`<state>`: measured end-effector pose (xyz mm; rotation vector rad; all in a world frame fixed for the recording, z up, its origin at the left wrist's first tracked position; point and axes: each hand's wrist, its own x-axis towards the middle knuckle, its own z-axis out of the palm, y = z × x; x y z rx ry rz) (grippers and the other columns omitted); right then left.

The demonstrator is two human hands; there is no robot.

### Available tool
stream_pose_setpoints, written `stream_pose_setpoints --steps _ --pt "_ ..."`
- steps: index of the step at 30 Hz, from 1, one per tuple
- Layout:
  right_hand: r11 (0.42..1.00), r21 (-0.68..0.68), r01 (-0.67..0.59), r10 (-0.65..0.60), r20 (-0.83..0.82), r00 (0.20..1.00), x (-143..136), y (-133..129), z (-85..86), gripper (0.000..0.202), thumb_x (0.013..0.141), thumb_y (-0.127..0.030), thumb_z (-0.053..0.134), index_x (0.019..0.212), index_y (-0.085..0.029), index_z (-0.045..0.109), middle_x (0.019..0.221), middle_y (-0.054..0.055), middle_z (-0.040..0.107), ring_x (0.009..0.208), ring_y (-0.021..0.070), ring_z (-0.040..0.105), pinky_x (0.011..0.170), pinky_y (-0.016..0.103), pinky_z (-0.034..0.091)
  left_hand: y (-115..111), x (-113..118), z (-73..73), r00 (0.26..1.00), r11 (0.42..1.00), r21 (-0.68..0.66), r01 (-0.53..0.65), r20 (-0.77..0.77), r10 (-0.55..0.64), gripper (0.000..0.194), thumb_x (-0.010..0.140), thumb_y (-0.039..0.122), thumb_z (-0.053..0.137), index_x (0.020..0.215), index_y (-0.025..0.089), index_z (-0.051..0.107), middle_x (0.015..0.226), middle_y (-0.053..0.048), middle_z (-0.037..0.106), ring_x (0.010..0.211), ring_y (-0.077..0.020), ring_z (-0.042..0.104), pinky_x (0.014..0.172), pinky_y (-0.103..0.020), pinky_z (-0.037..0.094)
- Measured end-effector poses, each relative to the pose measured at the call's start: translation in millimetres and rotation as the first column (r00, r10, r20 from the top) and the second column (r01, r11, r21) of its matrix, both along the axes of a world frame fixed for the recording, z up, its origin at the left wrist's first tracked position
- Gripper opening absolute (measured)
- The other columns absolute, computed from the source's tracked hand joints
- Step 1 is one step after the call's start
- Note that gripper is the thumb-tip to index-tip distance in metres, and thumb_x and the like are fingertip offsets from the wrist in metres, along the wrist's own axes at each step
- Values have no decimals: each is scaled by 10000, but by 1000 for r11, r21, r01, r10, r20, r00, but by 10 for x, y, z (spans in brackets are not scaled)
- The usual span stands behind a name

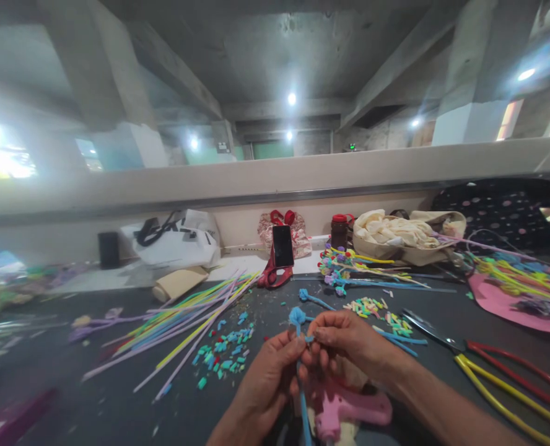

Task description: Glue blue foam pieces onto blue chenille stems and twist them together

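Observation:
Near the bottom centre, my left hand [275, 365] pinches a blue fuzzy stem [304, 406] just below its knotted blue flower head [297, 316]. The stem hangs down past my fingers. My right hand [342, 341] meets it from the right, fingers closed on a small blue piece [309, 339] beside the stem. Under my hands lies a pink glue gun [353, 407], partly hidden. Another blue stem with a knotted end [304, 295] rests on the dark table just beyond.
Coloured stems [196, 322] and cut bits [223, 353] lie left; more bits [372, 306] and flower stems [342, 269] lie beyond my right hand. Large scissors [463, 350] rest right. A phone [283, 246], a red-lidded bottle [339, 232] and bags [177, 238] line the back.

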<state>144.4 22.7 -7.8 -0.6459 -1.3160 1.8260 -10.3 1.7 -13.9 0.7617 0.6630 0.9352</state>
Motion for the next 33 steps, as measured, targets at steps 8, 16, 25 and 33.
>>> stream_pose_setpoints --steps 8,16,25,33 --pt "973 124 194 -210 123 970 36 113 -18 193 702 -311 592 723 -119 601 576 -18 577 422 45 479 423 159 343 35 -27 1 994 993 -55 -103 18 104 116 650 195 626 610 109 560 512 16 550 377 -13 455 390 -108 361" --pt "829 543 -136 -376 720 583 232 -122 113 110 645 -256 574 696 -169 618 595 -22 593 521 102 494 448 184 301 65 -101 -11 992 997 -63 -34 -124 26 192 653 265 605 567 95 571 455 17 533 340 -22 442 320 -109 289" --pt "614 629 -476 -567 772 287 297 -343 58 229 558 -413 624 689 -226 612 648 -22 603 541 120 476 436 209 202 99 -95 -45 821 995 73 -62 -563 92 202 691 293 516 578 126 515 423 -13 585 219 -32 363 246 -131 206" --pt "620 583 -524 -580 791 194 266 -394 131 279 578 -477 573 647 -212 626 608 14 620 498 140 494 405 221 184 132 -95 -177 721 983 167 -71 -673 166 142 670 260 482 586 147 464 536 -27 608 286 -63 469 252 -136 241"
